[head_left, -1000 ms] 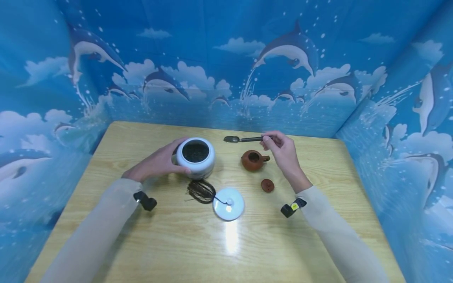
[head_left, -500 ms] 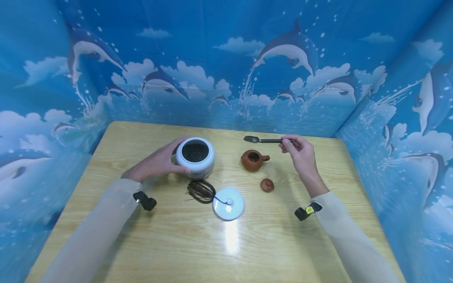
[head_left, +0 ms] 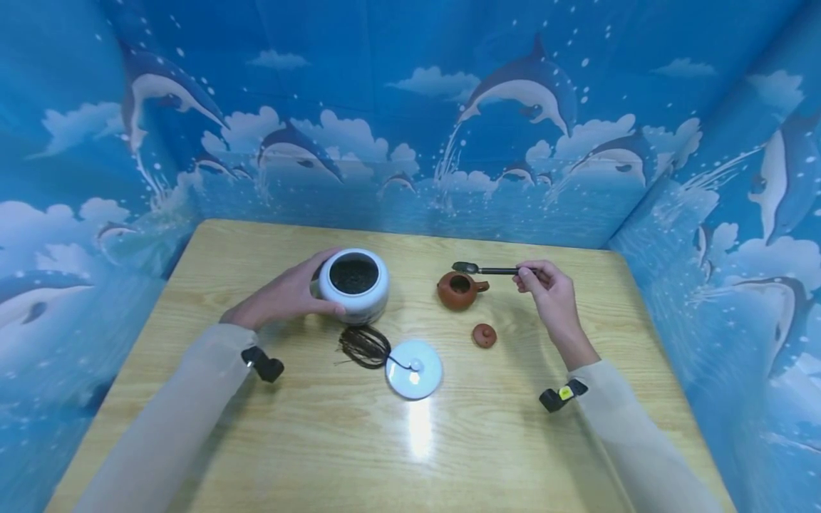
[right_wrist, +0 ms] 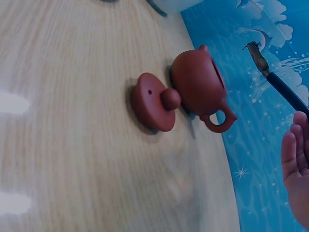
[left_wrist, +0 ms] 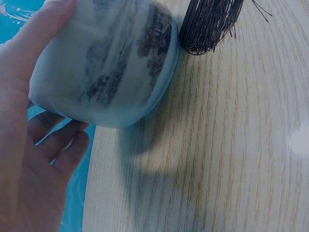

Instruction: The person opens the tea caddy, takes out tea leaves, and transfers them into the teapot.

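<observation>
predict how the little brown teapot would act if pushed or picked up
The teapot looks stiff and possibly brittle, given its clay-like surface. Its squat body would probably slide before tipping. It is likely fairly light, being much smaller than the white jar, and the looped handle should suit a pinch.
</observation>
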A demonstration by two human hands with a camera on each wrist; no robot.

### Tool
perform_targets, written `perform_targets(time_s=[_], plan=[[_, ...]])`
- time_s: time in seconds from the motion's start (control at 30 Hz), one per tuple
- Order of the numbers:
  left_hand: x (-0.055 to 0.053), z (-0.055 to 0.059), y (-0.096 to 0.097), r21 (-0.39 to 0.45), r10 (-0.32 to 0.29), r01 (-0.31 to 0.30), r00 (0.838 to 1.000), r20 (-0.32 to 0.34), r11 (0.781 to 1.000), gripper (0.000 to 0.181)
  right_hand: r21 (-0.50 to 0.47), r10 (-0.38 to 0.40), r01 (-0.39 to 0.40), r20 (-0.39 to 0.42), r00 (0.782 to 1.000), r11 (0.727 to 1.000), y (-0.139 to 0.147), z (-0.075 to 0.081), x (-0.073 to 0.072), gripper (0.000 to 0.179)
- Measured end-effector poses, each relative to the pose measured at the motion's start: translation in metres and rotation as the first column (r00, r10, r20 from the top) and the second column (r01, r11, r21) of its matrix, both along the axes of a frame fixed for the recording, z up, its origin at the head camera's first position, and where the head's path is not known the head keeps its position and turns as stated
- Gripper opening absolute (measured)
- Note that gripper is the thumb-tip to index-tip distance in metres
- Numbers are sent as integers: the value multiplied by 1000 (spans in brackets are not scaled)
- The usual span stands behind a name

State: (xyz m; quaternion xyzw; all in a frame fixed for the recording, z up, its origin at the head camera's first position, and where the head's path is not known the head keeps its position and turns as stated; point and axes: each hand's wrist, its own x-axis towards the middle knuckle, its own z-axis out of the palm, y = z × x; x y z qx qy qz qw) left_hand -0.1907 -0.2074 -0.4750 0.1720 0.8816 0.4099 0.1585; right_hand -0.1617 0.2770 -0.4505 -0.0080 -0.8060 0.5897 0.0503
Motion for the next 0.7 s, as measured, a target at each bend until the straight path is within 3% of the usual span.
perform_targets(time_s=[0.4, 0.7], plan=[[1, 3, 1, -2, 6, -6, 1000, 15, 1000, 129, 2, -25, 25, -2, 1000, 1000, 7, -15, 5, 34], [1, 2, 0, -13, 2, -2, 1000, 7, 1000, 128, 124, -31, 32, -11, 999, 992, 7, -18, 4, 34]])
